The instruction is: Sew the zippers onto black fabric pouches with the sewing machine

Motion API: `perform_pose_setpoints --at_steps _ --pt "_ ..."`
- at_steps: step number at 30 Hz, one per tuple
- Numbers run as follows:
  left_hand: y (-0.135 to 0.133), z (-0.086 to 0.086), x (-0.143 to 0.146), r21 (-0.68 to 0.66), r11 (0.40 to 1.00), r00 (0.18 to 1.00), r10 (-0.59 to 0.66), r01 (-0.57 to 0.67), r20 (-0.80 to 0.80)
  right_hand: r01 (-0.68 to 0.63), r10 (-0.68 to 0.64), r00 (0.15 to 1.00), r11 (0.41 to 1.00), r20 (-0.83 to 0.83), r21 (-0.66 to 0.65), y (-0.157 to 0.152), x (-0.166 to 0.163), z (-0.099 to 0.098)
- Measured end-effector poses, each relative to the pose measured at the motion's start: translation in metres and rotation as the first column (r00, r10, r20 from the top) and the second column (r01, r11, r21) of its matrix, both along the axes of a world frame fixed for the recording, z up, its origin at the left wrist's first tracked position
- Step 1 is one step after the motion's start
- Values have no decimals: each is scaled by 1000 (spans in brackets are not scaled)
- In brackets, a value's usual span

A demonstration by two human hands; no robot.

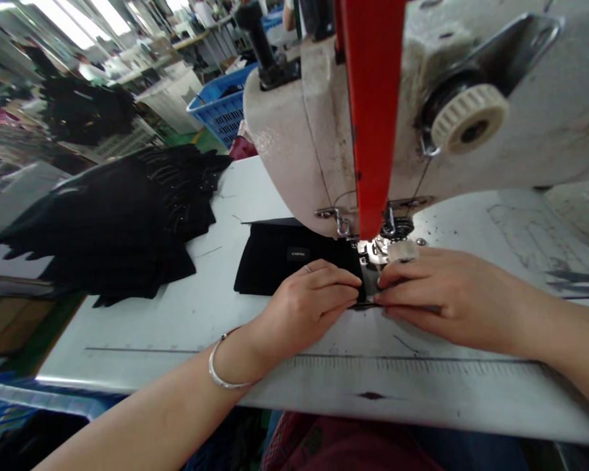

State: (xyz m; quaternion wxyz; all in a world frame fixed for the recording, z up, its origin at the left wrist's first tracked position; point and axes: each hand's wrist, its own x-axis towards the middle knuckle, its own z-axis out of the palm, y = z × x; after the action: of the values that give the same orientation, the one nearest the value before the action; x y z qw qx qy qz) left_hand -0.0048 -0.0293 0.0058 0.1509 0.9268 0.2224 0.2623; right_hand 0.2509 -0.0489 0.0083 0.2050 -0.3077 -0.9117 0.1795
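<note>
A folded black fabric piece [265,265] lies on the machine table, a small label [298,254] with pale lettering on its upper face. Its right end reaches the presser foot [370,252] of a sewing machine [294,131]. My left hand [309,297], closed with fingers together, presses and grips the fabric just left of the foot. On the other side my right hand [432,294] is closed in a pinch, fingertips at the fabric's right edge beside the foot. The needle's point of entry is hard to make out.
A heap of black fabric pieces [122,216] covers the table's left side. A red bar [373,118] stands in front of the machine head. Scissor-like blades [576,282] lie at far right. A blue basket [220,108] stands behind; a printed ruler [397,365] runs along the front.
</note>
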Motion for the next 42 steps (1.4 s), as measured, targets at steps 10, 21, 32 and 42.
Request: perform_pose_setpoints --at_steps 10,21,32,42 --pt "2 -1 -3 -57 998 1000 -13 12 -14 -22 22 1000 998 11 66 3 4 -1" --pt "-4 4 -8 88 990 992 -101 108 -81 7 -6 1000 968 -6 249 -7 -13 -5" --pt "14 2 -9 188 976 985 -87 114 -147 91 -103 994 954 25 284 -8 -18 -7" --pt "40 -4 -3 231 973 999 11 -1 -41 248 -286 952 931 112 267 -3 -21 -12"
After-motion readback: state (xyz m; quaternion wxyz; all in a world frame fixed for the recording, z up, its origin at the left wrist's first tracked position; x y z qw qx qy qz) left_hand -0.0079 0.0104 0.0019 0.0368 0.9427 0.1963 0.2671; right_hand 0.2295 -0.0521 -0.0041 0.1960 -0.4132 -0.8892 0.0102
